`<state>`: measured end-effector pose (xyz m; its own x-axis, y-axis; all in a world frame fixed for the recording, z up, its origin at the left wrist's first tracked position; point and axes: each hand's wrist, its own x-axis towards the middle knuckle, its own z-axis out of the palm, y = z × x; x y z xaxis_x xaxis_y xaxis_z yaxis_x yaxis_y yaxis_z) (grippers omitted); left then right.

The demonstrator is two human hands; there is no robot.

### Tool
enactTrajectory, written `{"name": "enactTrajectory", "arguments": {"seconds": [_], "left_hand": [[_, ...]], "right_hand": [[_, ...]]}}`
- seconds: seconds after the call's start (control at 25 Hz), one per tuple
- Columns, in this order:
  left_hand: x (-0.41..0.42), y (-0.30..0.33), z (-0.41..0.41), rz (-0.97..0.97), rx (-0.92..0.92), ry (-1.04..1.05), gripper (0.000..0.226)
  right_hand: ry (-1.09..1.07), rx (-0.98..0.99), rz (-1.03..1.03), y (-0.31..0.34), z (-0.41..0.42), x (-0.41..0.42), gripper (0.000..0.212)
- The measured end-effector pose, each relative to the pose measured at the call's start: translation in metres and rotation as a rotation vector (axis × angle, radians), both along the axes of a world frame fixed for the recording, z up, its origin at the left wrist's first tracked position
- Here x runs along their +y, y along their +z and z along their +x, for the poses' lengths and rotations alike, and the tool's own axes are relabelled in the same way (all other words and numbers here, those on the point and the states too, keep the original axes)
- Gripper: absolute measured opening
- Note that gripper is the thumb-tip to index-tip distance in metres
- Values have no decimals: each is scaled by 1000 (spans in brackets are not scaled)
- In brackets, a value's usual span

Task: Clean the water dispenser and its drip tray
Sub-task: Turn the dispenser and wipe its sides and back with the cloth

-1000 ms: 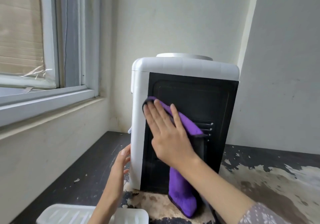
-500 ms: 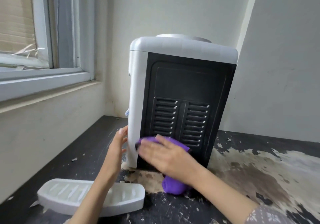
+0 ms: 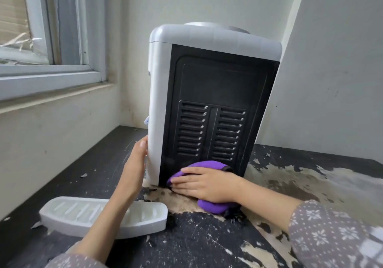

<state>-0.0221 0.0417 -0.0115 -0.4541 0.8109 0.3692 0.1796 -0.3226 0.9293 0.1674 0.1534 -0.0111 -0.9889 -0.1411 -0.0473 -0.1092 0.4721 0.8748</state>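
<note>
The water dispenser stands upright on the bench in the corner of the room, its white shell to the left and top, its black back panel turned toward the camera. Two banks of vent slots occupy the lower half of that panel.

The right hand lies flat, fingers straight and together, pointing left, and presses a purple cloth against the bottom edge of the black panel, just below the vents. Part of the cloth bunches out beneath the palm and rests on the bench surface. The fingers are not curled round the cloth; they bear on it.

The left hand is set against the white left edge of the dispenser near its base, thumb tip touching the corner, palm alongside the side wall. How the fingers lie on the far side cannot be told, since the dispenser and the hand itself hide them.

The drip tray, white and ribbed, lies on the bench to the front left of the dispenser, apart from it, partly crossed by the left forearm.

The bench top is dark, with its coating flaked away in pale patches round the dispenser's base and to the right. A window frame sits at the upper left. Both sleeves are grey with a white pattern.
</note>
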Motion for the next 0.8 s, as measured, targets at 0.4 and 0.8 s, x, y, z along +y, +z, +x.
{"name": "enactTrajectory", "arguments": {"seconds": [0.4,0.8], "left_hand": [[0,-9,10,82,373,160,60],[6,5,44,245,837,323,62]], "right_hand": [[-37,246,-134,46,107,-3,43],[-42,634,55,41,45,4,45]]}}
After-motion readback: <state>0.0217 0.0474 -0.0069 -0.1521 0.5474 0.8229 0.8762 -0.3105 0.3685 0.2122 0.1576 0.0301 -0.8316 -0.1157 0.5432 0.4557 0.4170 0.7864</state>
